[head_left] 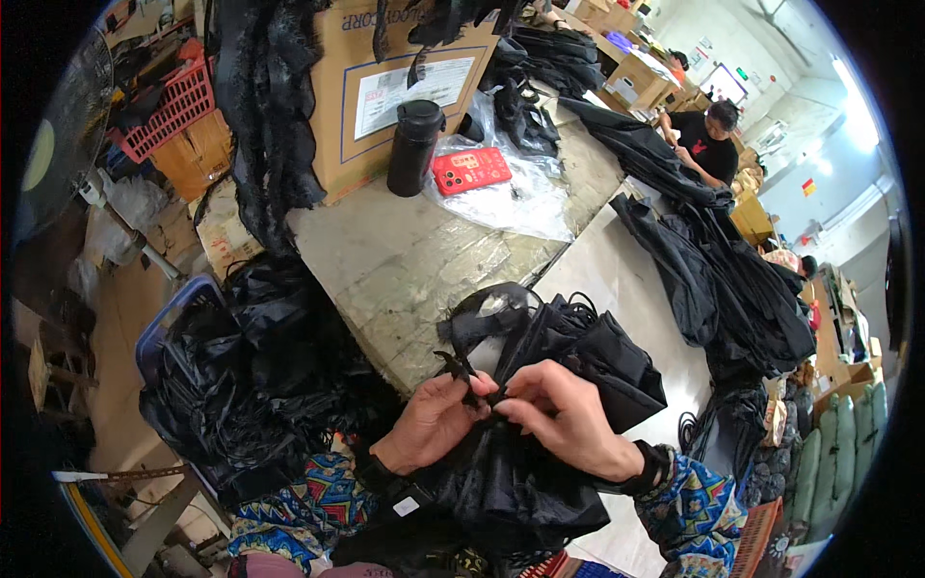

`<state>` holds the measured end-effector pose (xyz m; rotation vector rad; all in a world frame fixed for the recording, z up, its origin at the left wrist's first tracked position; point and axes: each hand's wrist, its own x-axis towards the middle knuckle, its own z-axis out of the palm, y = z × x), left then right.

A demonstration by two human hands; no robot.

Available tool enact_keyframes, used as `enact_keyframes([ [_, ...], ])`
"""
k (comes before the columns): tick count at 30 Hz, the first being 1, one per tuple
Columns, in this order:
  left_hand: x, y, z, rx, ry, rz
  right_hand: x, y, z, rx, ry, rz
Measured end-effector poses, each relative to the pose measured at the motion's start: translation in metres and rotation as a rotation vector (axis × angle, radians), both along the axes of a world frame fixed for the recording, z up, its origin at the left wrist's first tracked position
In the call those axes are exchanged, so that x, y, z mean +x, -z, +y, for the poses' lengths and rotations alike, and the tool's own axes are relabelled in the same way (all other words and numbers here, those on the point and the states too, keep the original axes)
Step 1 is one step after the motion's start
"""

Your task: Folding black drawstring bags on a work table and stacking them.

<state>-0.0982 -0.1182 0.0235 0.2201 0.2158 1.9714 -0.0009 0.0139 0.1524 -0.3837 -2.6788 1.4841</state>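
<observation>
My left hand (pixel 433 420) and my right hand (pixel 562 416) meet above the near edge of the table. Both pinch a black strip (pixel 453 368) that belongs to, or lies against, a bundle of thin black fabric (pixel 597 361). A loop of black band curls up just beyond my fingertips. More of the shiny black fabric hangs below my hands, over my lap. The exact spot where the fingertips meet is dark, so fine detail there cannot be made out.
A black bottle (pixel 416 149) and a red phone (pixel 472 170) on clear plastic stand before a large cardboard box (pixel 352 96). Left of me, a blue basket (pixel 159 332) overflows with black fabric. Long black fabric pieces (pixel 694 260) cover the right table. A co-worker (pixel 708 144) works farther back.
</observation>
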Motion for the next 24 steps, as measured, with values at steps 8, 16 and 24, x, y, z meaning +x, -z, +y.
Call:
enact_keyframes([
  [8,-0.005,-0.012,0.002,-0.055,-0.007,0.076,0.008,0.019,-0.001,0.264,-0.127,0.037],
  [16,-0.006,0.031,0.016,-0.125,0.222,-0.259,0.01,0.026,-0.006,-0.18,-0.269,0.082],
  [24,-0.003,0.024,0.017,-0.112,0.158,-0.335,0.009,-0.003,0.012,-0.084,-0.257,0.024],
])
